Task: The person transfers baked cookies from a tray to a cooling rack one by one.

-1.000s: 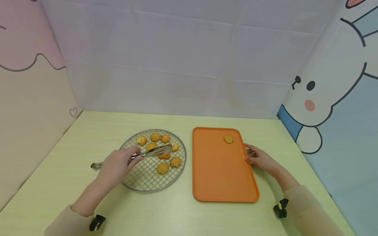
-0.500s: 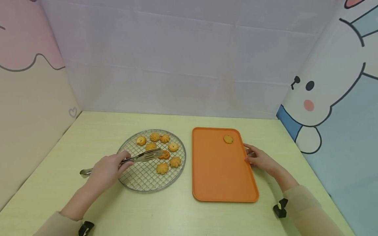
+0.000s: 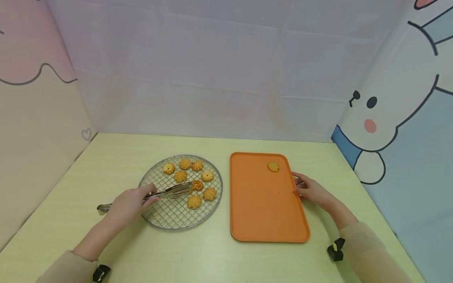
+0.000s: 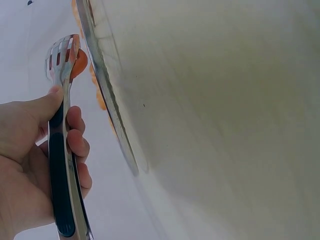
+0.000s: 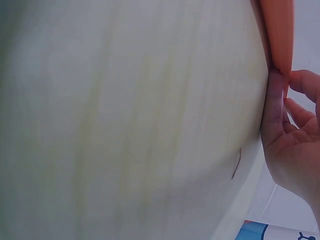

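My left hand (image 3: 129,204) grips metal tongs (image 4: 62,150) with dark handle inlays, thumb on one arm and fingers curled round the other. The slotted tong ends reach over the round wire rack (image 3: 166,218), right at a small pretzel-shaped cookie (image 3: 197,185). In the left wrist view an orange-brown piece (image 4: 79,65) shows beside the slotted ends. My right hand (image 3: 313,192) holds the right rim of an orange tray (image 3: 265,204) between thumb and fingers. One flat round cookie (image 3: 273,167) lies near the tray's far right corner.
Several golden cookies lie around the pretzel one, among them a swirled cookie (image 3: 185,164) and a flower-shaped cookie (image 3: 194,202). Rack and tray stand side by side on a pale yellow table (image 3: 198,255). A white wall (image 3: 212,78) closes off the back, with printed panels at both sides.
My left hand has drawn the tongs back leftward from the round cookie at the rack's right, and their ends now sit lower, at the pretzel-shaped cookie. The right hand and tray stay put.
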A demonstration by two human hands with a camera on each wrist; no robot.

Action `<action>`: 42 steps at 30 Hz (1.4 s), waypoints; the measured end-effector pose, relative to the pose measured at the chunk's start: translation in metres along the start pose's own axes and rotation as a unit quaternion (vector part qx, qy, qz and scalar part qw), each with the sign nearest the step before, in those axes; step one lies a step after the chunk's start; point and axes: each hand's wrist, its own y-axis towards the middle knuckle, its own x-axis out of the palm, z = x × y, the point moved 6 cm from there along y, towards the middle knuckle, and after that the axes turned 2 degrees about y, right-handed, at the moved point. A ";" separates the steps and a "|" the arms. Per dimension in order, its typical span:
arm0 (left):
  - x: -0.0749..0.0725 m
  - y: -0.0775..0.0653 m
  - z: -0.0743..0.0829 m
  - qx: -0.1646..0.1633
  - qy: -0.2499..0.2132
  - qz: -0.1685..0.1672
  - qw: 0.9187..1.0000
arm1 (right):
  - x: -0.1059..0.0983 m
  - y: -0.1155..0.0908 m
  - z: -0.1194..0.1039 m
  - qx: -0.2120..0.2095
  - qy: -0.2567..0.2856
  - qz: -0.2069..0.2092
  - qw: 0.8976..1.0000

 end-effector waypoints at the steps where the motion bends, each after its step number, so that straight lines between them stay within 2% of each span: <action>1: 0.001 0.000 0.000 0.002 0.001 0.000 1.000 | 0.000 0.000 0.000 0.001 0.001 0.000 1.000; 14: 0.000 0.001 0.002 0.016 0.025 0.020 0.999 | 0.000 0.001 0.001 0.005 0.002 0.002 1.000; 22: 0.001 0.004 -0.001 0.016 0.040 0.014 0.999 | -0.001 0.001 0.003 0.017 -0.003 0.003 1.000; 34: -0.007 0.002 -0.012 -0.014 0.048 -0.010 0.999 | -0.002 0.003 0.005 0.021 -0.018 0.005 1.000; 42: -0.015 0.003 -0.015 -0.015 0.048 -0.001 0.999 | -0.002 0.003 0.006 0.016 -0.014 0.004 1.000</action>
